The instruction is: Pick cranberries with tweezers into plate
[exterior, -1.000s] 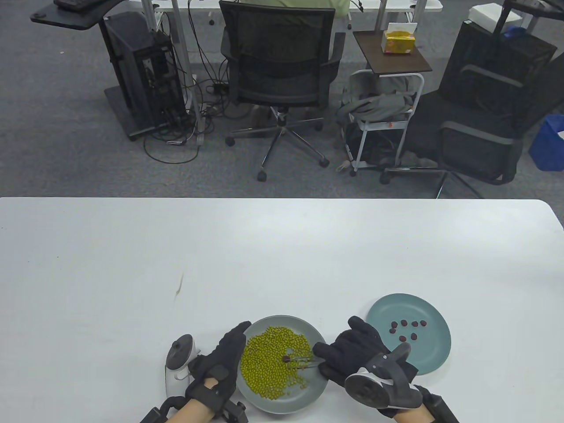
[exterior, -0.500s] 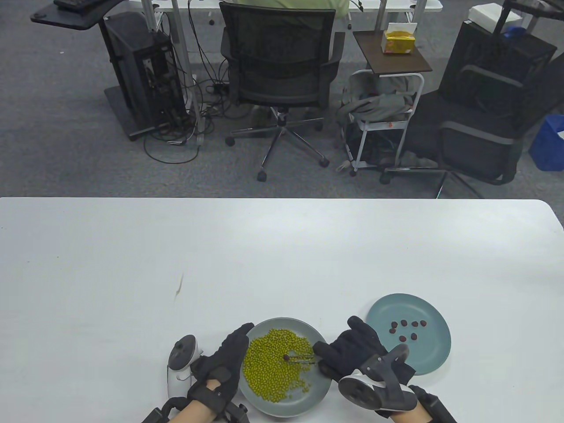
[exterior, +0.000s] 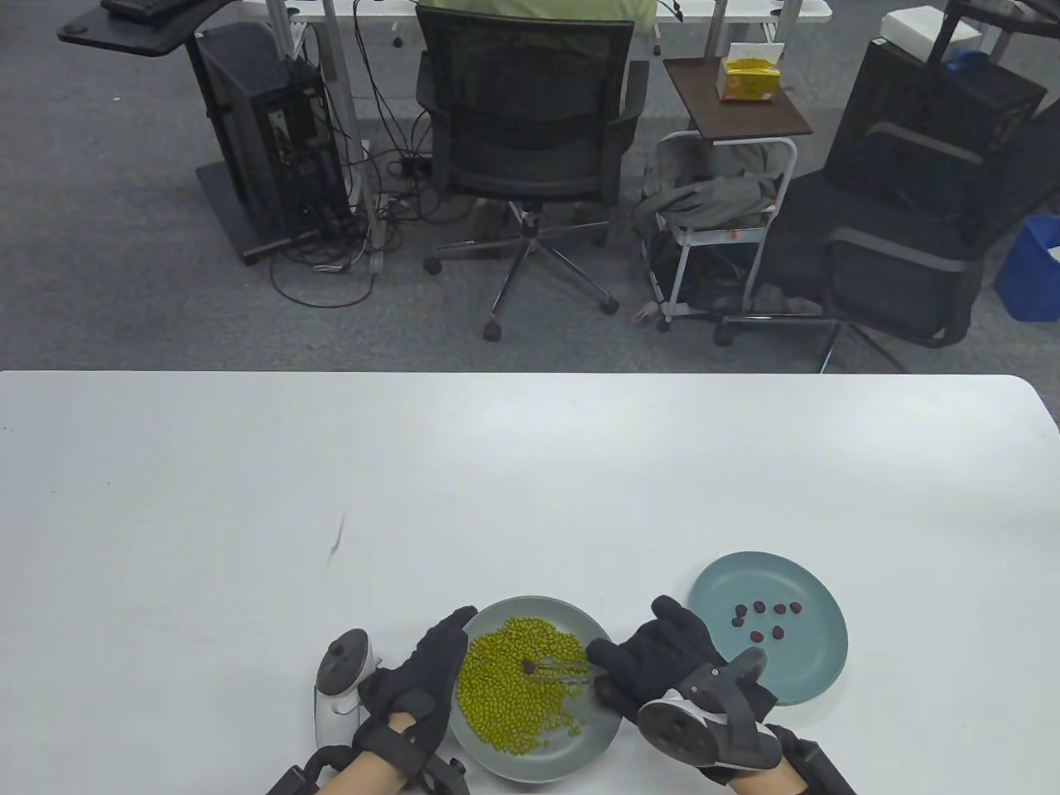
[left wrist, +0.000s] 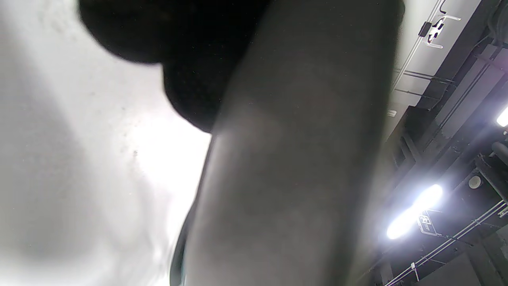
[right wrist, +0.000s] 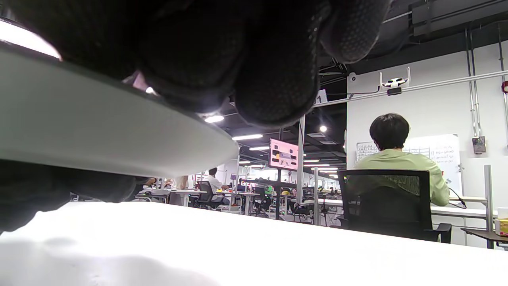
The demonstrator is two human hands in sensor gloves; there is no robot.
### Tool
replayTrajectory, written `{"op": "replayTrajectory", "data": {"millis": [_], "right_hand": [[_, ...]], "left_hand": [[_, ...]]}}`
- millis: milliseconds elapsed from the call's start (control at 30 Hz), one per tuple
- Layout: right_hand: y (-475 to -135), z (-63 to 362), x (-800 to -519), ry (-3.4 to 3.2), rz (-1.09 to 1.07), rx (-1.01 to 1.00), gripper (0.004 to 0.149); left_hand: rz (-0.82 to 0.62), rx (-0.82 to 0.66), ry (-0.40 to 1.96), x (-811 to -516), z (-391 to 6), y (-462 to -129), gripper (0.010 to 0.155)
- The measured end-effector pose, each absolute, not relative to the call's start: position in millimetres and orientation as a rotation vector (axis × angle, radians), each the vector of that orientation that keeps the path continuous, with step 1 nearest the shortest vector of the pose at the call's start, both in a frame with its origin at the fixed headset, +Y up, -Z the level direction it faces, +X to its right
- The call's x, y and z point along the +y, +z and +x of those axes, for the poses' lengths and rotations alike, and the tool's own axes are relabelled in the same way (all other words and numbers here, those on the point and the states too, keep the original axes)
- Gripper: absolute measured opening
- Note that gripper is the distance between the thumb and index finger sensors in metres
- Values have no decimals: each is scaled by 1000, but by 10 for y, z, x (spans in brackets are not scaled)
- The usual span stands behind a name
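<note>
A grey plate (exterior: 596, 733) of green beans (exterior: 509, 691) sits at the table's near edge. My right hand (exterior: 654, 662) holds metal tweezers (exterior: 563, 664) over it, and their tips pinch a dark cranberry (exterior: 527, 663) among the beans. My left hand (exterior: 426, 671) rests against the plate's left rim, fingers extended. A teal plate (exterior: 816, 662) to the right holds several cranberries (exterior: 766, 621). In the right wrist view the gloved fingers (right wrist: 274, 79) hang over the plate's rim (right wrist: 119, 135). In the left wrist view the plate's underside (left wrist: 285, 178) fills the frame.
The white table (exterior: 497, 497) stretches far and to both sides of the plates. A small dark mark (exterior: 338, 538) lies on it at the left. Office chairs (exterior: 530, 141) and a cart stand on the floor beyond the far edge.
The tweezers' tips and the cranberry have shifted slightly left over the beans. The grey plate has moved a little right and nearer. My left hand stays on the rim.
</note>
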State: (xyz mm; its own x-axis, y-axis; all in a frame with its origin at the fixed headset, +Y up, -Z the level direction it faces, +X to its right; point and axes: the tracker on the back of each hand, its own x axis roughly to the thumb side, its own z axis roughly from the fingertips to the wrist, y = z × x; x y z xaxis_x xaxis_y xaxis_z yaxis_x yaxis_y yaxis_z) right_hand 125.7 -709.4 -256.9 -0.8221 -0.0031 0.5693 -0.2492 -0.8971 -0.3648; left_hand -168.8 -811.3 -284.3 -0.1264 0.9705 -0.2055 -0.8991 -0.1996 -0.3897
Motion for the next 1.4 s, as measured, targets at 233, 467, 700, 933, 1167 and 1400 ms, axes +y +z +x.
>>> {"op": "replayTrajectory", "data": {"millis": [233, 467, 700, 933, 1167, 1400], "right_hand": [[-2541, 1192, -7084, 2860, 868, -693, 48], [-2536, 1173, -7096, 2864, 862, -723, 47], [-2544, 1157, -7124, 2830, 854, -706, 46], [-2575, 1253, -7069, 2793, 798, -695, 46], [-2656, 1751, -6713, 2758, 509, -816, 46], [-2942, 2731, -6566, 2828, 40, -715, 46]], "left_hand": [[-482, -203, 1700, -8104, -1655, -2826, 61], [-482, -208, 1698, -8107, -1657, -2829, 61], [-479, -208, 1691, -8114, -1659, -2830, 61], [-477, -202, 1703, -8111, -1671, -2836, 61], [-435, -186, 1726, -8077, -1770, -2877, 61], [-346, -146, 1724, -8058, -1971, -2949, 61]]}}
